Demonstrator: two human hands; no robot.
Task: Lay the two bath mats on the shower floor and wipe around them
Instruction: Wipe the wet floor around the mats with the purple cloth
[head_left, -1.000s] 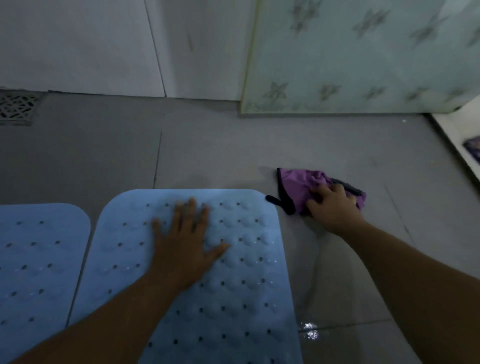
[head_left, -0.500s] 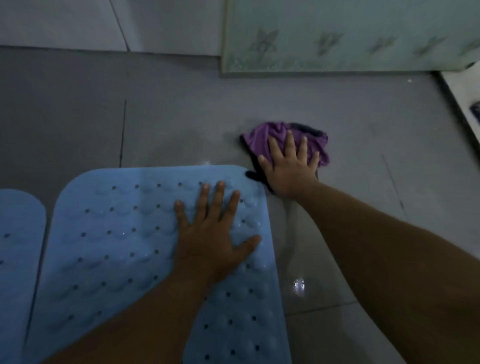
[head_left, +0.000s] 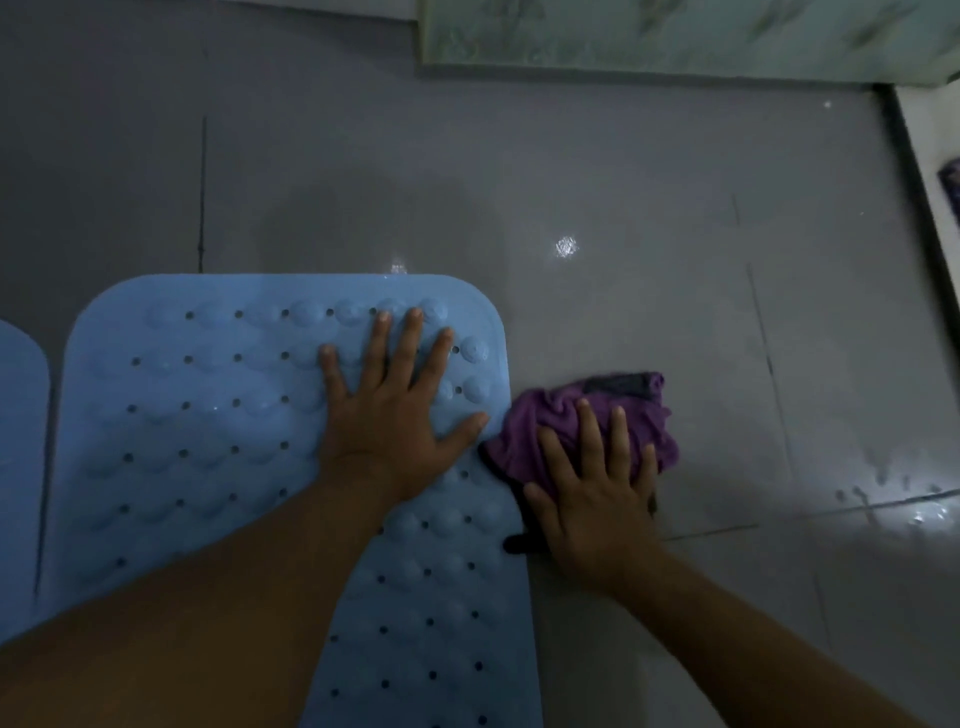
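Note:
A light blue bath mat (head_left: 208, 415) with bumps and drain holes lies flat on the grey tiled shower floor (head_left: 597, 182). My left hand (head_left: 395, 410) presses on its upper right part with fingers spread flat. A second blue mat (head_left: 21, 441) shows only as a strip at the left edge. A crumpled purple cloth (head_left: 639, 415) with a dark trim lies on the floor against the first mat's right edge. My right hand (head_left: 592, 493) presses flat on the cloth, fingers straight.
A pale green patterned panel (head_left: 675, 36) stands along the far side of the floor. A white raised ledge (head_left: 930, 156) with a dark object on it runs at the right. Wet patches glint on the tiles to the right of the cloth.
My right hand slid the purple cloth from beyond the mat's top right corner down along its right edge, toward me. My left hand stays pressed on the mat.

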